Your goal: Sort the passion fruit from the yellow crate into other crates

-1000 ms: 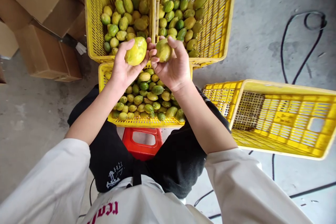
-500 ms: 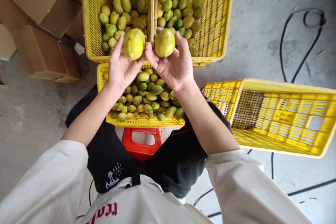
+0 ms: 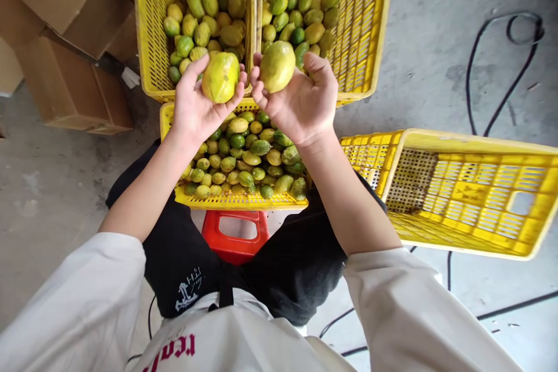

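Note:
My left hand [image 3: 192, 102] is palm up, its fingers and thumb curled round a yellow-green lemon [image 3: 221, 77]. A paler lemon [image 3: 278, 66] rests on the curled fingers of my right hand [image 3: 314, 102], with the thumb spread away from it. The two hands are close together over the front rims of the far crates. Below them, a near yellow crate [image 3: 244, 205] is full of green and yellow lemons [image 3: 251, 158], partly covered by my wrists. More lemons lie in the far left crate [image 3: 150, 29] and the far right crate [image 3: 368, 29].
A red plastic stool [image 3: 235, 253] shows under the near crate, between my knees. On the right another yellow crate [image 3: 475, 193] lies tipped on its side. Cardboard boxes [image 3: 70, 81] are piled at the left. A black cable [image 3: 468, 78] loops across the concrete floor.
My right hand has opened somewhat and shifted right, its thumb coming away from the lemon. The left hand has turned its lemon slightly. Both lemons are still in the hands.

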`<state>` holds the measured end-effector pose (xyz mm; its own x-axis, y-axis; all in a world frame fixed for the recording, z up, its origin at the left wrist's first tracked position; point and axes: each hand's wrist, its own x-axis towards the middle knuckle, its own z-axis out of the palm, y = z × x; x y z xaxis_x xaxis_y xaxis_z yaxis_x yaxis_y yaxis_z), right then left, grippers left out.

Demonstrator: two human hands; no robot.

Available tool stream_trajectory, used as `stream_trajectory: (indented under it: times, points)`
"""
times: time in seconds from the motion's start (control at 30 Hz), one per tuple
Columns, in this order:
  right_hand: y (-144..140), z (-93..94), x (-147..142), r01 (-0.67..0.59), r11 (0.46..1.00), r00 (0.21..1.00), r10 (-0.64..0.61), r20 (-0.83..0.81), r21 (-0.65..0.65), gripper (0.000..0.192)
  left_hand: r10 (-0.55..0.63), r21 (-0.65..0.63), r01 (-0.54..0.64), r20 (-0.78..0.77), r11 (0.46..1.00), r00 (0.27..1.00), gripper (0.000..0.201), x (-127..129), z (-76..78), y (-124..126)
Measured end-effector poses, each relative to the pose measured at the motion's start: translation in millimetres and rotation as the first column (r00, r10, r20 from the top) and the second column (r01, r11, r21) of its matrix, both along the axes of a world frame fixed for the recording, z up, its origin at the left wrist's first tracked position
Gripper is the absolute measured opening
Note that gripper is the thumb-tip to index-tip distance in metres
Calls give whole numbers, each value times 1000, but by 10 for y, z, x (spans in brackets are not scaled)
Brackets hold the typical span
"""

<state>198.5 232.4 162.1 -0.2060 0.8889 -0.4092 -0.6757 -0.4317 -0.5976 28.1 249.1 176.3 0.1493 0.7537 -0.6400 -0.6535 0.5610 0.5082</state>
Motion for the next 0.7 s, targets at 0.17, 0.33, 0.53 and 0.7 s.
stream_trajectory:
  times: [0.17, 0.33, 0.53, 0.7]
  points:
    - [12, -71, 57, -66, 998, 987, 66, -145, 5, 34, -4, -6, 4, -37, 1000, 999, 34, -23, -18, -7]
    - [34, -84, 41, 37, 997, 988, -47, -150, -68, 17, -9, 56, 10, -19, 998, 1000, 34, 21, 22, -33]
    - [33, -151, 3, 52, 999, 998, -52, -18, -3, 22, -64, 52, 67, -55, 996, 996, 25, 13, -20, -25]
    - [33, -152, 13, 44, 999, 999, -44, 6, 16, 15, -192, 37, 196, -93, 980, 977, 32, 39, -10, -55]
